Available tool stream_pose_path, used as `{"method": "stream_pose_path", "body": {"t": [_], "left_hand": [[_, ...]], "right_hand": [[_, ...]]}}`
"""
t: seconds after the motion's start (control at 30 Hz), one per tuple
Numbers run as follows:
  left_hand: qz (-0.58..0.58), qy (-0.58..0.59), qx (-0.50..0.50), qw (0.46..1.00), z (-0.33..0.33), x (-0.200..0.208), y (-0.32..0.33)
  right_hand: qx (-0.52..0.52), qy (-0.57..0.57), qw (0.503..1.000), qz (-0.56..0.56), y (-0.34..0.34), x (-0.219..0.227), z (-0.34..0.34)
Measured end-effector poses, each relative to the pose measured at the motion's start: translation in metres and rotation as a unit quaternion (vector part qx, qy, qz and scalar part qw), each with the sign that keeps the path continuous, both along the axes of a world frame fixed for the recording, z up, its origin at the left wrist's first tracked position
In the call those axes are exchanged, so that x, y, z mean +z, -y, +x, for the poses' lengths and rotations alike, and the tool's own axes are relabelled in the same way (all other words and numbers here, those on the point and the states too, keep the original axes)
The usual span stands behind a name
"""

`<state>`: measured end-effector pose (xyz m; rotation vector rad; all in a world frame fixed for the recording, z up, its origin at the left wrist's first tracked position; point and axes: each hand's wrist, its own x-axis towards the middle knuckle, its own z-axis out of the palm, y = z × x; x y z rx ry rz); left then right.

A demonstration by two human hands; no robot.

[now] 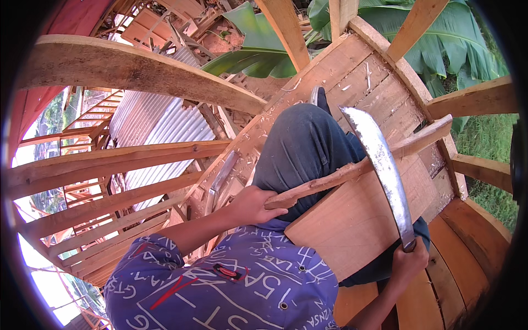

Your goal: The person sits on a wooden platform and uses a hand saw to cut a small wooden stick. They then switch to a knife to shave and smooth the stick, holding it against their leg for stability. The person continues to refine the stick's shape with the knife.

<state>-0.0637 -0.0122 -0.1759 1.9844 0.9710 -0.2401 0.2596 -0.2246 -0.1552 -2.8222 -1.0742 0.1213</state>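
Note:
My left hand [254, 205] is closed round the near end of a long, rough wooden stick [319, 184]. The stick slants up to the right across my lap, and its far end passes behind a machete [385, 162]. My right hand [410, 257] grips the dark handle of that machete. Its broad, worn, curved blade points up and away, crossing over the stick; whether blade and wood touch I cannot tell. Under both lies a flat wooden board [352, 231], resting on my thighs.
Wood shavings lie on the plank floor [379, 88] ahead. Wooden rails [126, 162] run along the left, posts and beams [473, 99] along the right. A metal-looking tool [224, 170] lies left of my knee. Beyond are corrugated sheets [165, 126] and banana leaves [434, 33].

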Motion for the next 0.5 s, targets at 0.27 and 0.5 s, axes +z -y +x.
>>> {"method": "stream_pose_path", "body": {"t": [0.27,0.5], "left_hand": [[-0.072,0.02,0.011,0.997,-0.002,0.003,-0.01],[-0.102,0.01,0.0,0.995,-0.001,0.001,-0.015]], "right_hand": [[0.027,-0.051,0.998,0.017,-0.003,0.007,-0.02],[0.017,-0.011,1.0,0.019,-0.004,0.0,-0.026]]}}
